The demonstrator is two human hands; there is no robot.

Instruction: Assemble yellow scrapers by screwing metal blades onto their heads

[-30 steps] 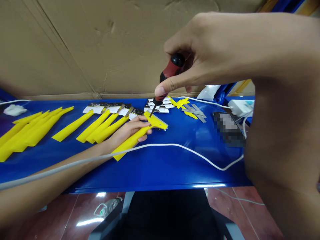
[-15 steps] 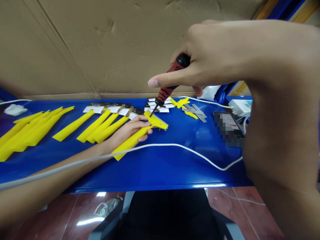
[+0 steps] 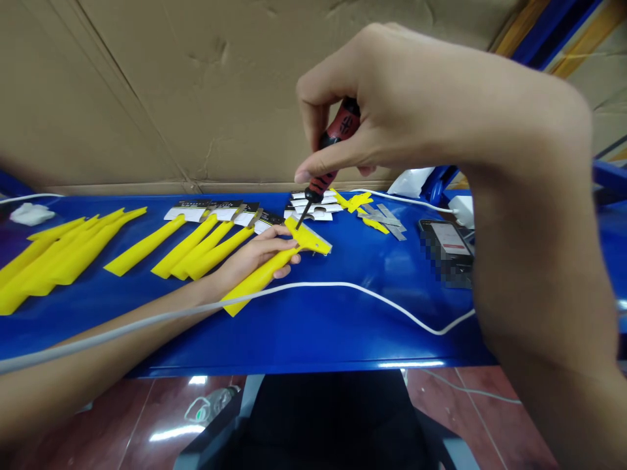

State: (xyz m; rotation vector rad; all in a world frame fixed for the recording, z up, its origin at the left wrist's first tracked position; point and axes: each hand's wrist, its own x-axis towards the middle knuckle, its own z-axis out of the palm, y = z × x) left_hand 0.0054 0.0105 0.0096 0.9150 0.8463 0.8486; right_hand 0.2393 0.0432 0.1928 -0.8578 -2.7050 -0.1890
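Blue table (image 3: 362, 336) with yellow handles (image 3: 93, 254), phone (image 3: 449, 236)

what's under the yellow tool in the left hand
The left hand reaches under the yellow tool; fingertips show past its edge, blue table beyond. The spot directly beneath is covered.

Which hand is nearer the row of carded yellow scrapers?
Left: the left hand is just right of the carded scrapers; the right hand is higher and farther right, on the screwdriver.

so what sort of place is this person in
Probably a hand-assembly workstation: yellow scrapers lie in a row on the blue bench, flat grey blades are scattered farther right, and the right hand holds a screwdriver.
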